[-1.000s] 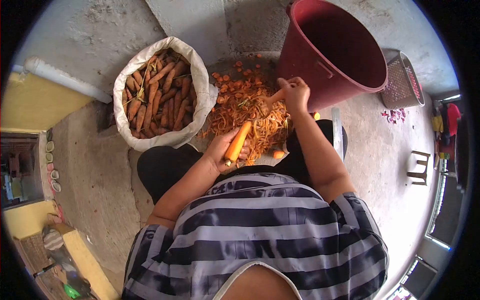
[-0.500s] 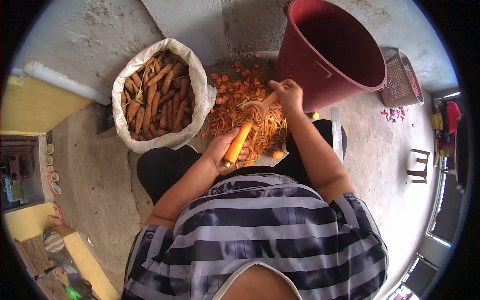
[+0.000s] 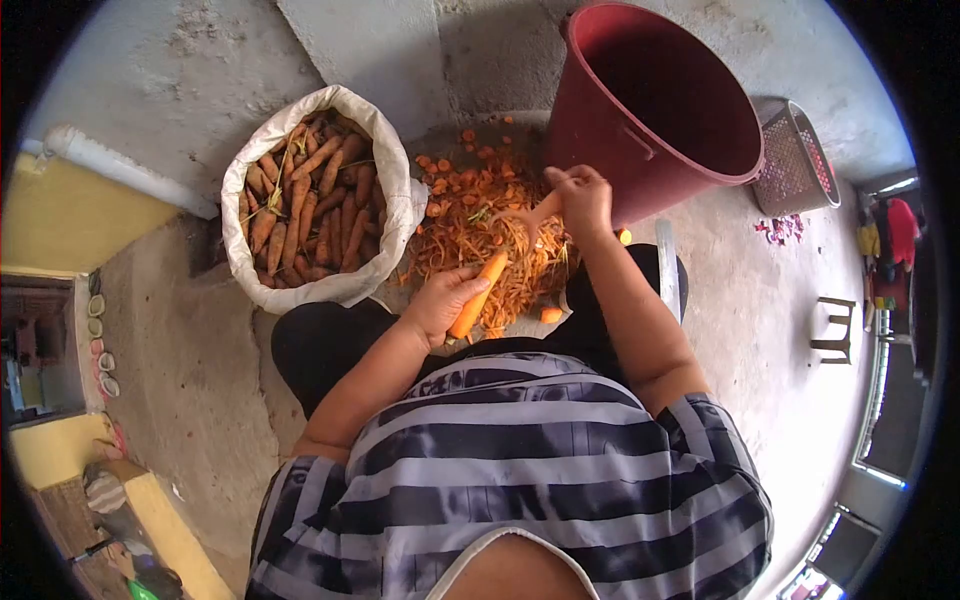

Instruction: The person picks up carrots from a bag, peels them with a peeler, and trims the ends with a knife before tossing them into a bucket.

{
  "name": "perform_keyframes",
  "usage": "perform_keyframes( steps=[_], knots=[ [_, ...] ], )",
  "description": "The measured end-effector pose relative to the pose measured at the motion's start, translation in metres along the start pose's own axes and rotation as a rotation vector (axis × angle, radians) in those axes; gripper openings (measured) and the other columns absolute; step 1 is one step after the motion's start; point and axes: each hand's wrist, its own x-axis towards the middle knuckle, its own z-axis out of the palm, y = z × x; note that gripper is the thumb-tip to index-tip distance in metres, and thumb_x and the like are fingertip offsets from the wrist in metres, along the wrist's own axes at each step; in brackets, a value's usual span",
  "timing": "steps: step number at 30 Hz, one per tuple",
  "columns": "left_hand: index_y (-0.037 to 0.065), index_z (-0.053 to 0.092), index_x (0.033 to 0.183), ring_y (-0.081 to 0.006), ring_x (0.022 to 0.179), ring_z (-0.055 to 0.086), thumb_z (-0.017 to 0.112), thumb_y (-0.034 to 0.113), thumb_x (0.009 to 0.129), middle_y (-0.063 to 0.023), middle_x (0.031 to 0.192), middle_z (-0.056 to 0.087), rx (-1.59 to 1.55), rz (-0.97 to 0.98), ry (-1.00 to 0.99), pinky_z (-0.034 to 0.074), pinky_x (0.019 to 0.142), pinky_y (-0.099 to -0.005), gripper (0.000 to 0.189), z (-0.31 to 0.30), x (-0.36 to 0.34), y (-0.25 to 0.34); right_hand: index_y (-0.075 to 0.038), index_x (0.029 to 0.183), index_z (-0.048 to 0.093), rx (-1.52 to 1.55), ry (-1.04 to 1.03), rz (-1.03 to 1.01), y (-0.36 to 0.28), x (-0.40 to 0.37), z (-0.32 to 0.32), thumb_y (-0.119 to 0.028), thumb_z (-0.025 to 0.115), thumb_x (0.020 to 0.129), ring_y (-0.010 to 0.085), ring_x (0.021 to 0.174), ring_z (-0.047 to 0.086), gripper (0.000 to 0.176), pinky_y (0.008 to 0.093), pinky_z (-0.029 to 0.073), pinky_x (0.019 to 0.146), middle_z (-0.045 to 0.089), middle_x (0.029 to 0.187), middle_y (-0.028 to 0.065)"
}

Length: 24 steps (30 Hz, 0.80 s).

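Note:
A peeled orange carrot (image 3: 482, 293) lies tilted in my left hand (image 3: 440, 305), the fingers closed round its lower part and its far end pointing up and right. In my right hand (image 3: 584, 203) is a pinkish-orange Y-shaped peeler (image 3: 543, 211), gripped by the handle. Its head sits just beyond the carrot's tip, apart from it. Under both hands a heap of carrot peelings (image 3: 450, 247) with cut carrot ends is spread on the floor. One orange carrot piece (image 3: 551, 314) rests near my right leg.
A white sack (image 3: 400, 215) full of unpeeled carrots stands at the left. At the right is a tall dark red bin (image 3: 590, 130), with a grey perforated basket (image 3: 778, 175) beyond it. A long metal blade (image 3: 667, 262) shows by my right knee. Farther right is a small stool (image 3: 833, 330).
My left hand has turned the carrot, so its fingers now cover more of its near side. The peeler stays above the peelings, with little movement. The whole view has shifted slightly.

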Motion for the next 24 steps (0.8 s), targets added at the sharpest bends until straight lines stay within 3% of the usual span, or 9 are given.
perform_keyframes(
  steps=[4,7,9,11,14,16,18,22,24],
  knots=[
    [0.003,0.051,0.111,-0.0130,0.071,0.055,0.053,0.028,0.085,-0.0044,0.087,0.056,-0.240,-0.070,-0.054,0.049,0.057,-0.0268,0.035,0.002,-0.012,0.014,0.001,0.074,0.056,-0.392,0.177,-0.107,-0.021,-0.003,-0.016,-0.019,0.070,0.073,0.0156,0.058,0.057,0.025,0.0294,0.045,0.051,0.060,0.065,0.0111],
    [0.004,0.050,0.113,-0.0162,0.076,0.057,0.050,0.031,0.086,-0.0072,0.094,0.057,-0.471,-0.094,-0.144,0.051,0.060,-0.0303,0.038,0.010,-0.015,0.024,0.000,0.079,0.052,-0.252,-0.178,-0.450,-0.036,-0.068,-0.005,-0.017,0.068,0.074,0.0202,0.067,0.061,0.024,0.0339,0.048,0.056,0.062,0.074,0.0113],
    [0.004,0.049,0.113,-0.0188,0.080,0.058,0.049,0.033,0.087,-0.0094,0.099,0.056,-0.557,-0.052,-0.229,0.052,0.060,-0.0324,0.038,0.023,-0.018,0.033,-0.001,0.083,0.053,-0.595,-0.507,-0.884,-0.034,-0.099,-0.013,-0.014,0.070,0.069,0.0252,0.074,0.061,0.025,0.0343,0.049,0.064,0.062,0.083,0.0113],
    [0.001,0.048,0.113,-0.0199,0.088,0.057,0.050,0.027,0.086,-0.0109,0.104,0.055,-0.545,-0.032,-0.292,0.049,0.073,-0.0314,0.038,0.015,-0.014,0.025,-0.002,0.088,0.056,-0.534,-0.775,-0.927,-0.049,-0.125,-0.017,-0.017,0.073,0.064,0.0292,0.081,0.058,0.033,0.0345,0.048,0.072,0.060,0.090,0.0120],
    [-0.001,0.048,0.112,-0.0164,0.091,0.055,0.052,0.022,0.084,-0.0091,0.100,0.055,-0.360,0.024,-0.262,0.041,0.086,-0.0281,0.036,0.013,-0.008,0.018,-0.004,0.090,0.059,-0.554,-0.598,-0.851,-0.063,-0.136,-0.048,-0.013,0.075,0.058,0.0261,0.081,0.058,0.037,0.0347,0.047,0.071,0.059,0.090,0.0112],
    [-0.001,0.049,0.111,-0.0157,0.090,0.055,0.053,0.020,0.084,-0.0080,0.099,0.055,-0.336,-0.017,-0.212,0.043,0.083,-0.0280,0.035,0.010,-0.007,0.016,-0.004,0.093,0.058,-0.874,-0.224,-0.689,-0.062,-0.134,-0.081,-0.015,0.075,0.058,0.0302,0.092,0.054,0.041,0.0373,0.044,0.080,0.057,0.096,0.0140],
    [-0.001,0.049,0.111,-0.0146,0.085,0.056,0.054,0.016,0.084,-0.0066,0.095,0.055,-0.336,-0.039,-0.131,0.049,0.070,-0.0264,0.032,0.006,-0.005,0.011,0.000,0.104,0.050,-1.201,-0.022,-0.245,-0.064,-0.134,-0.119,-0.033,0.069,0.069,0.0318,0.103,0.047,0.052,0.0387,0.042,0.083,0.050,0.107,0.0181],
    [-0.001,0.050,0.112,-0.0150,0.080,0.057,0.054,0.017,0.085,-0.0076,0.090,0.057,-0.167,0.028,-0.139,0.049,0.060,-0.0265,0.032,0.009,-0.004,0.014,0.003,0.102,0.049,-1.292,-0.156,0.320,-0.065,-0.148,-0.174,-0.028,0.071,0.068,0.0353,0.088,0.058,0.051,0.0408,0.045,0.077,0.059,0.093,0.0224],
    [-0.002,0.050,0.110,-0.0141,0.074,0.059,0.055,0.016,0.084,-0.0062,0.086,0.056,-0.071,0.011,-0.144,0.049,0.052,-0.0243,0.032,0.004,-0.001,0.013,0.004,0.102,0.049,-1.276,-0.158,0.308,-0.056,-0.151,-0.184,-0.023,0.070,0.068,0.0356,0.087,0.058,0.048,0.0408,0.046,0.075,0.060,0.090,0.0224]
  ],
)
